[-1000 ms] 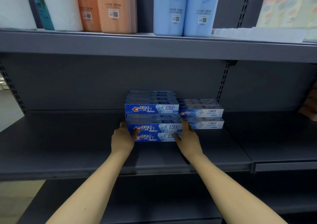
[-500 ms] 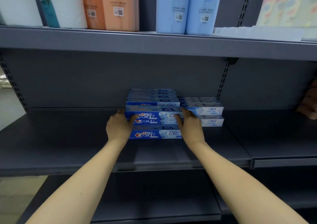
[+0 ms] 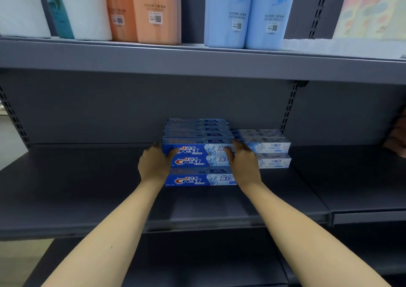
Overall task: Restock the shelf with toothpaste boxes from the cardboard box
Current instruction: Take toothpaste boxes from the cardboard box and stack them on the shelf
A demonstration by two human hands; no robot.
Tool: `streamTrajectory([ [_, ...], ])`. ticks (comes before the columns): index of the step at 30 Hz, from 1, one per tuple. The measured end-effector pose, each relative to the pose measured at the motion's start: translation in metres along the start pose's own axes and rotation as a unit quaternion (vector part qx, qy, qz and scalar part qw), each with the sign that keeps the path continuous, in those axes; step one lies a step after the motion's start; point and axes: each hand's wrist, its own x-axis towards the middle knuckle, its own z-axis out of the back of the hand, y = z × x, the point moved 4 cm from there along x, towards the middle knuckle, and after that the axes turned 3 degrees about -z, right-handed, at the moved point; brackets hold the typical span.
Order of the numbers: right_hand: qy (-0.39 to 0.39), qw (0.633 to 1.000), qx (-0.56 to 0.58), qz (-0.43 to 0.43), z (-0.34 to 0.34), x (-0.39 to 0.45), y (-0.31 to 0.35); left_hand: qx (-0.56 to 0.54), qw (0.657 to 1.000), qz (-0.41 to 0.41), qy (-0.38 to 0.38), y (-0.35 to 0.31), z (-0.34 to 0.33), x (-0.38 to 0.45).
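Observation:
Blue Crest toothpaste boxes are stacked on the dark grey middle shelf (image 3: 87,194). My left hand (image 3: 153,166) grips the left end of the upper front blue box (image 3: 197,149), and my right hand (image 3: 243,166) grips its right end. Under it sits a second blue box (image 3: 197,161), with a third blue box (image 3: 200,180) lying in front at shelf level. Behind them more blue boxes (image 3: 197,126) are stacked against the back panel. Paler white-blue toothpaste boxes (image 3: 272,148) stand to the right. The cardboard box is out of view.
The upper shelf (image 3: 197,62) carries white paper rolls (image 3: 87,7), orange packs (image 3: 149,10), light-blue packs (image 3: 243,12) and a pastel pack (image 3: 373,7). A brownish item (image 3: 397,139) shows at the right edge. A lower shelf (image 3: 197,260) lies beneath my forearms.
Both hands have moved up from the lower front boxes to the ends of a higher blue box. The front bottom box now lies uncovered.

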Motion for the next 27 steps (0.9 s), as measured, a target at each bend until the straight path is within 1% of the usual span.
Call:
streamTrajectory([
  [4, -0.007, 1.000, -0.002, 0.007, -0.004, 0.006, -0.002, -0.013, 1.000, 0.007, 0.005, 0.003, -0.006, 0.006],
  [10, -0.029, 0.999, 0.026, 0.006, -0.007, 0.006, -0.005, -0.066, 0.998, 0.002, 0.010, 0.007, -0.011, 0.009],
  [15, -0.055, 0.995, 0.079, -0.005, -0.010, -0.003, -0.005, -0.075, 0.997, 0.006, 0.017, 0.005, -0.010, 0.007],
  [18, -0.019, 0.991, 0.121, -0.053, -0.017, -0.007, -0.009, -0.082, 0.996, 0.007, 0.036, 0.005, -0.011, 0.005],
  [23, 0.044, 0.984, 0.149, -0.085, -0.017, -0.017, -0.010, -0.140, 0.984, 0.036, 0.101, 0.012, -0.018, -0.011],
  [25, 0.050, 0.975, 0.179, -0.122, -0.016, -0.027, -0.015, -0.135, 0.981, 0.064, 0.126, 0.017, -0.022, -0.022],
  [27, 0.047, 0.966, 0.203, -0.156, -0.017, -0.038, -0.021, -0.135, 0.979, 0.084, 0.131, 0.020, -0.025, -0.028],
])
